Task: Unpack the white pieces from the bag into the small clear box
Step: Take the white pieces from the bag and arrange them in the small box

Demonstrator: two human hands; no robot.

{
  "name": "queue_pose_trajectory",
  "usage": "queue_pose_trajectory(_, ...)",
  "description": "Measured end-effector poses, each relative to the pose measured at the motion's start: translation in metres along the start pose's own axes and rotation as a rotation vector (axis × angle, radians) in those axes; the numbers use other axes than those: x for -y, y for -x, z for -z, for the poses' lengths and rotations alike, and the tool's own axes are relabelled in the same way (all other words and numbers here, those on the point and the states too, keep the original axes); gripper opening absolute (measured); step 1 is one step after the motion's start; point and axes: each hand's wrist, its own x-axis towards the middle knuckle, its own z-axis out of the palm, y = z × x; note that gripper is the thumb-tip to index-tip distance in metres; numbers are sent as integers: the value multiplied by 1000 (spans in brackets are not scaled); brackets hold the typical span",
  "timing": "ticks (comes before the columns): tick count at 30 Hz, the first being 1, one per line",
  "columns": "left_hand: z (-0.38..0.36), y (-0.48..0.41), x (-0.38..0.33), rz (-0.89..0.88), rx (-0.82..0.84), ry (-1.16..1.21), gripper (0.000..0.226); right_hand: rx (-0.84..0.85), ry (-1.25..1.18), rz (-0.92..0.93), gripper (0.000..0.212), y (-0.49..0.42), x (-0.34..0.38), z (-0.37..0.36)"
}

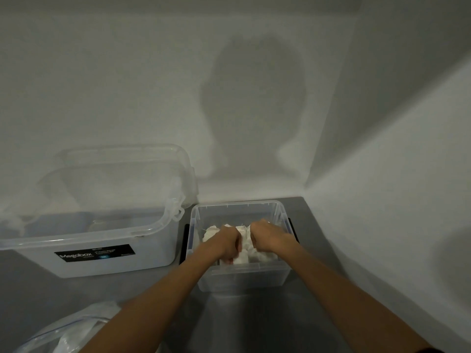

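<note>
Settling a heap of white pieces into the small clear box, both hands sit side by side inside its walls, as I watch from the remote station. The left hand has its fingers curled round a lump at the near side of the heap. The right hand, knuckles up, closes on another just beside it, the two hands almost touching. The box stands on a grey tabletop at 6 o'clock of the frame's centre, near a wall corner. The bag, clear plastic with what seems more white inside, lies at 7 o'clock of the box. A large clear box with a black label sits at 9 o'clock, its lid leaning behind. My judgement: press the pieces low and level, let go inside the walls, then lift straight up so nothing snags the rim.
</note>
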Motion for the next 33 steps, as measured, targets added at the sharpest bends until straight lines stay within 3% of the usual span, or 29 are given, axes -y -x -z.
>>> queue_pose_trajectory(7,-9,-6,-1,-10,-72,-182,38,-19,-23,-14,16,-6,-6,-10)
queue_pose_trajectory(13,-6,-3,1,-4,-102,-202,36,-15,-38,-39,11,0,-2,-6)
queue_pose_trajectory(17,-2,2,2,-17,-82,-111,29,-42,-56,-53,33,8,0,4)
queue_pose_trajectory(20,9,10,3,-44,-91,-26,20,-97,-75,-56,20,17,1,19)
queue_pose_trajectory(29,85,88,11,-327,-294,191,11,-381,-102,-7,18,78,52,93)
queue_pose_trajectory(33,105,145,47,-357,-310,220,15,-390,-176,53,16,101,103,100)
